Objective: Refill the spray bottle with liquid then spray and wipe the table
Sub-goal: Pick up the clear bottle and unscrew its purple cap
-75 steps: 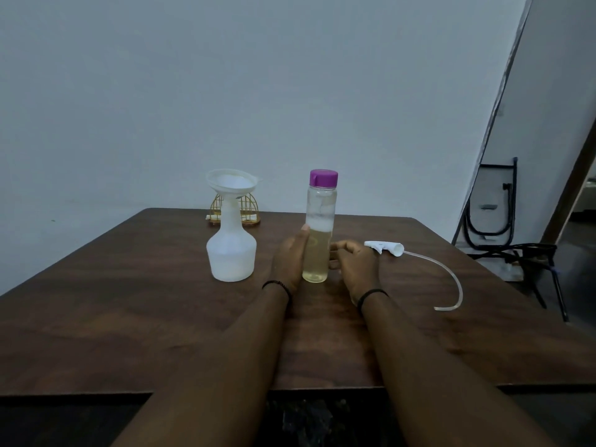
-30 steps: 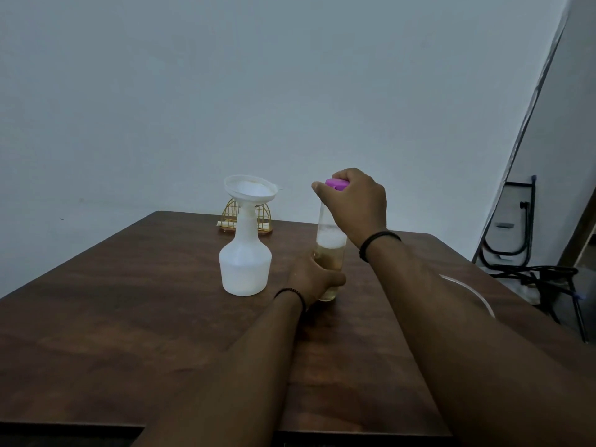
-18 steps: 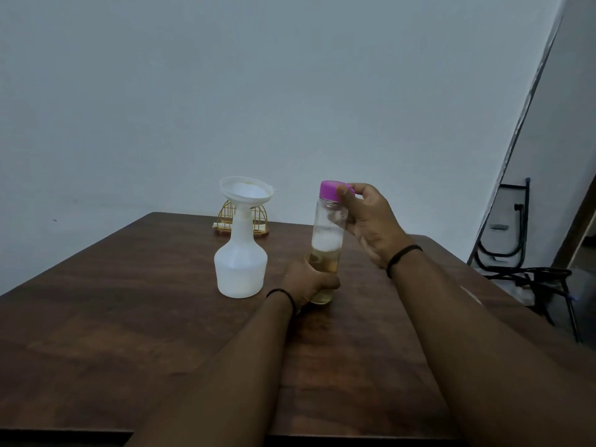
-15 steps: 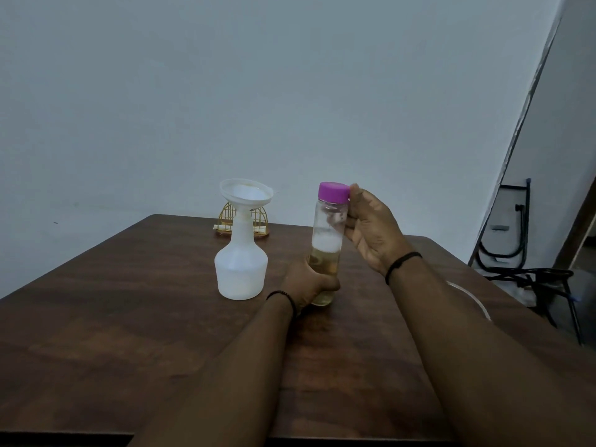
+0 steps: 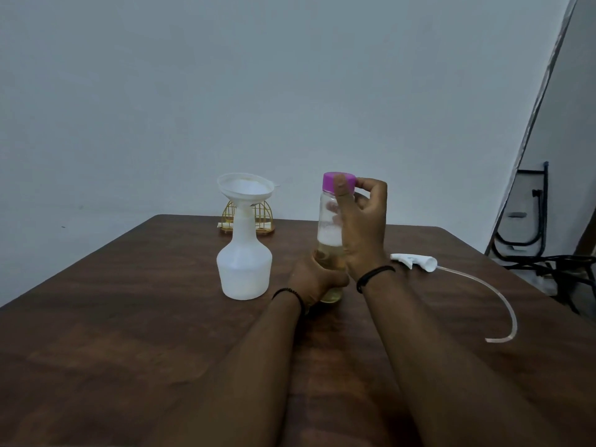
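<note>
- A dark brown wooden counter (image 5: 135,333) carries everything, with a plain pale wall behind its far edge.
- A tall clear plastic bottle (image 5: 329,221) with pale yellow liquid in its lower part stands upright near the middle of the counter.
- The left hand (image 5: 314,280) wraps its fingers round the bottom of this bottle, its grip closed on it; a black band sits on the wrist.
- The right hand (image 5: 362,227) pinches the bottle's round purple screw cap (image 5: 338,181) between thumb and fingers, its grip closed on the cap, which sits on the bottle's neck.
- A white translucent plastic spray bottle (image 5: 244,262), without its head, stands just beside the left hand, on the side toward the counter's left edge.
- A white plastic funnel (image 5: 246,188) sits upright in the spray bottle's neck.
- A white trigger spray head (image 5: 414,262) lies on its side toward the counter's right edge, and its clear curved dip tube (image 5: 498,304) bends back toward the near edge.
- A small gold wire holder (image 5: 263,219) stands at the counter's far edge, behind the spray bottle.
- Black metal frames (image 5: 529,230) lean by the wall beyond the right edge.
</note>
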